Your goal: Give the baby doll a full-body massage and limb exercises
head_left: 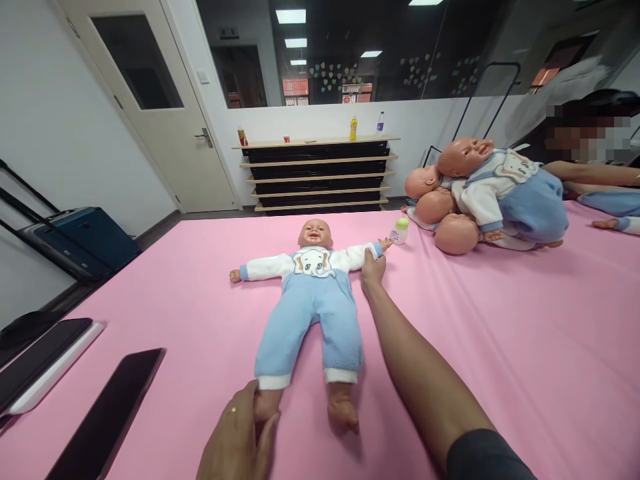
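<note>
A baby doll (315, 293) lies face up on the pink sheet, arms stretched out sideways, dressed in a white top and light blue trousers with an elephant on the chest. My left hand (237, 430), a ring on one finger, is wrapped round the doll's bare foot on the left; that foot is partly hidden by it. My right hand (373, 268) grips the doll's sleeve near the wrist of the arm on the right. Just beyond that doll hand stands a small bottle (400, 231) with a green lid.
Several more dolls (520, 193) are piled at the right, beside another person's arm (595, 175). A dark phone (110, 413) and a black-and-white device (47, 363) lie at the left. Past the pink-covered table (200, 313) are a shelf (320, 160) and a blue suitcase (83, 240).
</note>
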`<move>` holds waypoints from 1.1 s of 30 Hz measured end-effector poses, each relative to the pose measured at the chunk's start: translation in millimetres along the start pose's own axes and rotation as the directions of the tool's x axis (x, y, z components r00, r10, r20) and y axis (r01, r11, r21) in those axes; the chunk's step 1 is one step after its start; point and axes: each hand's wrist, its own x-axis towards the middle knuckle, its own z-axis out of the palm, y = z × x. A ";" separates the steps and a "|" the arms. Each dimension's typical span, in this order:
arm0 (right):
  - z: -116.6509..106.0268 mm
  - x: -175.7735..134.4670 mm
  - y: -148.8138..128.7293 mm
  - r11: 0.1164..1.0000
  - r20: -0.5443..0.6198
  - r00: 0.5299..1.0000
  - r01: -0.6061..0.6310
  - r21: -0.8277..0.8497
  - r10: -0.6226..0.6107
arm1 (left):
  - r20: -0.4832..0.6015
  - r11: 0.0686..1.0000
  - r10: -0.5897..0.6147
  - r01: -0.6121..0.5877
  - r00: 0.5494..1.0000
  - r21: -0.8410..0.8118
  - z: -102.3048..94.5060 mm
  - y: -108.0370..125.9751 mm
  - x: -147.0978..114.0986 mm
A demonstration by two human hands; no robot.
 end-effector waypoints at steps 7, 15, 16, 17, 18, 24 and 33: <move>-1.0 -7.4 -7.0 0.995 -0.011 1.000 -0.013 -0.103 0.012 | 0.237 0.989 0.147 -0.139 0.960 -0.053 -39.1 8.5 50.2; -2.5 -11.7 -17.8 0.980 -0.093 0.995 -0.063 -0.187 0.046 | -0.010 0.913 0.191 -0.174 0.982 0.368 -16.8 -22.1 270.3; -2.7 -11.8 -18.0 0.973 -0.112 0.991 -0.096 -0.207 0.074 | -0.023 0.911 0.116 -0.097 0.993 0.400 -11.5 -27.4 284.9; -2.5 -11.9 -18.1 0.967 -0.127 0.988 -0.120 -0.225 0.093 | -0.060 0.907 0.040 -0.011 0.997 0.421 -7.1 -32.0 293.4; -2.0 -12.1 -17.9 0.962 -0.138 0.985 -0.133 -0.239 0.102 | -0.113 0.897 -0.023 0.070 0.993 0.437 -3.4 -35.7 296.1; 0.5 -15.0 -19.8 0.963 -0.120 0.989 -0.109 -0.247 0.081 | -0.022 0.849 0.137 -0.106 0.990 0.517 15.0 -31.8 257.4; -0.2 -19.1 -36.3 0.945 -0.118 0.980 -0.185 -0.270 0.158 | 0.190 0.952 -0.063 0.002 0.980 0.305 4.4 -7.4 299.6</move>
